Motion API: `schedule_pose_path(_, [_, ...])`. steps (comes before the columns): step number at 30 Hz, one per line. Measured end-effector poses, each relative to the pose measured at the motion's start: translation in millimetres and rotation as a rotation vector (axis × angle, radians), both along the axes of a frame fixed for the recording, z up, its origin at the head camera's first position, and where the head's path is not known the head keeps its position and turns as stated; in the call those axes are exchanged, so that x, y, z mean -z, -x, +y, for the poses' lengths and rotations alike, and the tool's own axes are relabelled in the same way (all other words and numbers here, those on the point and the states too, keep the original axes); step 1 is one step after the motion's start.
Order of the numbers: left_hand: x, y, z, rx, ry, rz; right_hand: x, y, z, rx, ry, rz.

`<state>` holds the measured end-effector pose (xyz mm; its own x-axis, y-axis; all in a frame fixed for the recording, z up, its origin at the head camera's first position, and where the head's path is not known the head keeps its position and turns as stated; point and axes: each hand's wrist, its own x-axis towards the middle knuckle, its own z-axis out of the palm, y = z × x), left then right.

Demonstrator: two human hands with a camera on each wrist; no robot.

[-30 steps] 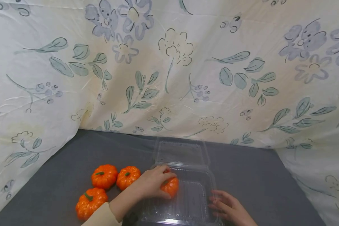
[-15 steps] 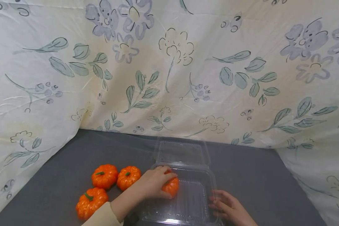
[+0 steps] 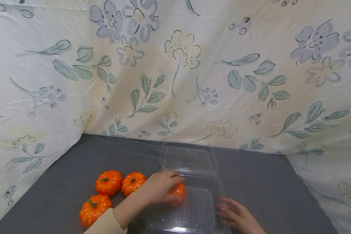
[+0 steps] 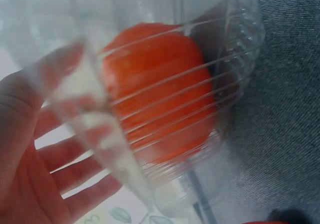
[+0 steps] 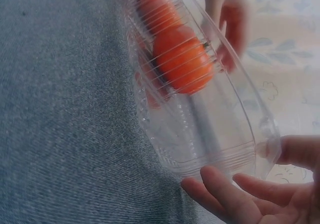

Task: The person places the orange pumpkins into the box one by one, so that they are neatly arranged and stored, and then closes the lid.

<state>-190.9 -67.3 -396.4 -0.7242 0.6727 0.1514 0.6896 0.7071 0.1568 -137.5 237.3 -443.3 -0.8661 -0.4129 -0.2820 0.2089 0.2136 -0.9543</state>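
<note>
Grip: my left hand (image 3: 159,190) is loosely arched over the pumpkin (image 3: 178,194). The right wrist view shows a gap between fingers and rind, so I record it as released. My right hand (image 3: 238,214) is by the right wall of the box (image 3: 199,208), fingers loosely extended; no firm pinch visible, contact uncertain.

Handling (judged): pumpkin probably light and fairly firm, glossy, perhaps a little slippery. Best hold: thumb and fingers across the ribbed sides, not by the stem. Box thin and flexible; steady it at the rim, gently.

Containers: clear box, lid (image 3: 188,157) laid back; pumpkin inside, toward the left wall. My left hand hides part of that side. Outside, left: rear pumpkin (image 3: 109,183), middle pumpkin (image 3: 133,183), near pumpkin (image 3: 95,211), all on dark cloth (image 3: 260,182).
</note>
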Motion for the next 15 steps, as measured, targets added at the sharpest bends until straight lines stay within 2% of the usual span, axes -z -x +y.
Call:
schedule_pose_path(3, [-5.3,-0.7,-1.0,0.001,0.007,0.015,0.2,0.2,0,0.004,-0.006,-0.008])
schedule_pose_path(9, [-16.2,-4.0,-2.6,-0.022,0.009,-0.001,0.7,0.3,-1,0.024,-0.02,-0.024])
schedule_pose_path(15, [-18.9,-6.6,-7.9,-0.021,-0.035,0.024,1.9,-0.5,-1,0.034,-0.016,-0.028])
